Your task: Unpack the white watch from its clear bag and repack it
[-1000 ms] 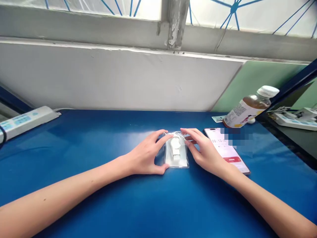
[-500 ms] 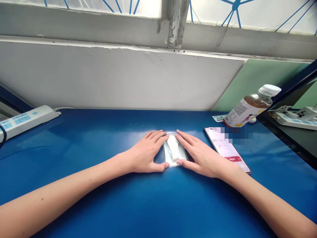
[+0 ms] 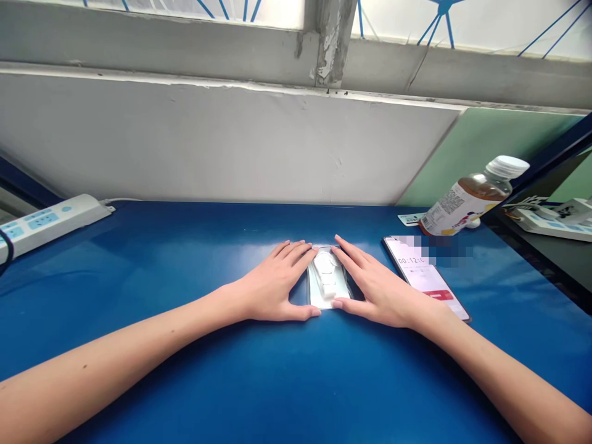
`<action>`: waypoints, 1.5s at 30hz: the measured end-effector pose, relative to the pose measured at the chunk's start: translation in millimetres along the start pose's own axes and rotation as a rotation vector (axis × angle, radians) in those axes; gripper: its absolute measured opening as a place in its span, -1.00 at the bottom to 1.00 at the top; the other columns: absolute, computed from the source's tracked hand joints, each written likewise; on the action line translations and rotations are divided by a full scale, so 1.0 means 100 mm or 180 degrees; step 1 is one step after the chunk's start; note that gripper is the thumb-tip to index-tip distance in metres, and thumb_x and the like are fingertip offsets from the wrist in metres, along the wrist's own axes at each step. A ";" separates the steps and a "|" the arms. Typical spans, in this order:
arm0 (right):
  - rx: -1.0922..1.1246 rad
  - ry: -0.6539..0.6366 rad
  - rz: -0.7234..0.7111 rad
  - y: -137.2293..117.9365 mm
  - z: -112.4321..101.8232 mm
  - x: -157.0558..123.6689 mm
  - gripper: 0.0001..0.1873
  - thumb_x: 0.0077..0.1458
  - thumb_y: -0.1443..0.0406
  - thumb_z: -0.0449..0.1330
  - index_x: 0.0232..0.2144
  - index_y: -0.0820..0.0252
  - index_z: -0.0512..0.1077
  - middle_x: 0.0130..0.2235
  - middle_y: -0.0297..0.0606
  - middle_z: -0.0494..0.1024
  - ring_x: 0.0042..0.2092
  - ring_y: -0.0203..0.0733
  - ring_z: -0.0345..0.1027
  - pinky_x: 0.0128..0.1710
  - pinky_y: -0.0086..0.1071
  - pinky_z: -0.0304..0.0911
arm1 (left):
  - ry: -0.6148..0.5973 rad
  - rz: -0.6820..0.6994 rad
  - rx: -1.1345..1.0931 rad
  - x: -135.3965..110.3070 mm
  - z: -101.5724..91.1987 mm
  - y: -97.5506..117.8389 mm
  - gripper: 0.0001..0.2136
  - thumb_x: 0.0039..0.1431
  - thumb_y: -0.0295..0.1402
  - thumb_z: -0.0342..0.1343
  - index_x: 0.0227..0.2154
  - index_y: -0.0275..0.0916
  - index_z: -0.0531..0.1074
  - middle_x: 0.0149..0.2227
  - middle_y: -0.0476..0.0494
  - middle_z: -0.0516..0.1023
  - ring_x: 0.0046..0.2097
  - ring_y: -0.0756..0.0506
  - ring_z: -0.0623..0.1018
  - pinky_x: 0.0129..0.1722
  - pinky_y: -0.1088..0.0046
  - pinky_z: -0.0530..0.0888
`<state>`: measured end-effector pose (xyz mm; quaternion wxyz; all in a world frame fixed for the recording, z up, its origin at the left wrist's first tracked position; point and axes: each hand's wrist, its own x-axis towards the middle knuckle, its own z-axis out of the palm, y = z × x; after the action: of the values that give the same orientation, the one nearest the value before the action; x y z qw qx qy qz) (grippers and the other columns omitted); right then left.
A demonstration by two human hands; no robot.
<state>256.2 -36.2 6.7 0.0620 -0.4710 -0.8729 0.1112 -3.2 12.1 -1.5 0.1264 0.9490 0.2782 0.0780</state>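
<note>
A small clear plastic bag [image 3: 327,279] with a white part inside lies flat on the blue table [image 3: 185,271], in the middle. My left hand [image 3: 272,285] rests on the table against the bag's left edge, fingers stretched out and together, thumb at the bag's near corner. My right hand [image 3: 375,285] lies flat along the bag's right edge, fingers straight, thumb touching the near right corner. Both hands flank the bag and hold nothing.
A phone [image 3: 428,277] with a lit timer screen lies just right of my right hand. Behind it a capped bottle [image 3: 467,197] of brown drink leans by a small label [image 3: 409,219]. A white power strip [image 3: 46,223] sits far left; a white wall panel backs the table.
The hands went from pinching the bag's top with curled fingers to lying flat on either side of it. The bag now lies flatter between them.
</note>
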 end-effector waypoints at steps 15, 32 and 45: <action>-0.0047 0.0047 -0.0125 0.01 0.01 0.01 -0.03 0.22 -0.12 0.05 0.42 0.34 -0.17 0.42 0.15 -0.07 0.41 0.22 -0.15 0.30 0.14 0.06 | 0.0032 -0.0030 -0.0105 0.01 -0.01 0.01 -0.07 0.13 0.22 0.06 0.37 -0.34 -0.01 0.38 -0.45 0.08 0.39 -0.43 0.07 0.34 -0.06 0.02; -0.0001 0.0055 -0.0100 0.02 0.03 0.01 -0.02 0.21 -0.13 0.06 0.42 0.30 -0.16 0.42 0.13 -0.06 0.41 0.21 -0.16 0.30 0.14 0.06 | -0.0006 -0.0049 -0.0047 0.01 -0.01 0.01 -0.06 0.13 0.22 0.06 0.37 -0.37 0.00 0.38 -0.48 0.07 0.39 -0.43 0.07 0.34 -0.06 0.02; 0.0004 0.0106 -0.0108 0.02 0.04 0.01 -0.02 0.21 -0.12 0.07 0.43 0.23 -0.23 0.43 0.09 -0.06 0.41 0.23 -0.14 0.29 0.15 0.08 | 0.0071 0.0002 -0.0107 0.00 0.01 -0.01 -0.06 0.12 0.22 0.08 0.38 -0.30 -0.02 0.38 -0.45 0.09 0.39 -0.44 0.08 0.34 -0.07 0.02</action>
<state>256.6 -35.2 2.0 0.0786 -0.4578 -0.8796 0.1029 -3.8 12.6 -2.9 0.1391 0.9459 0.2780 0.0934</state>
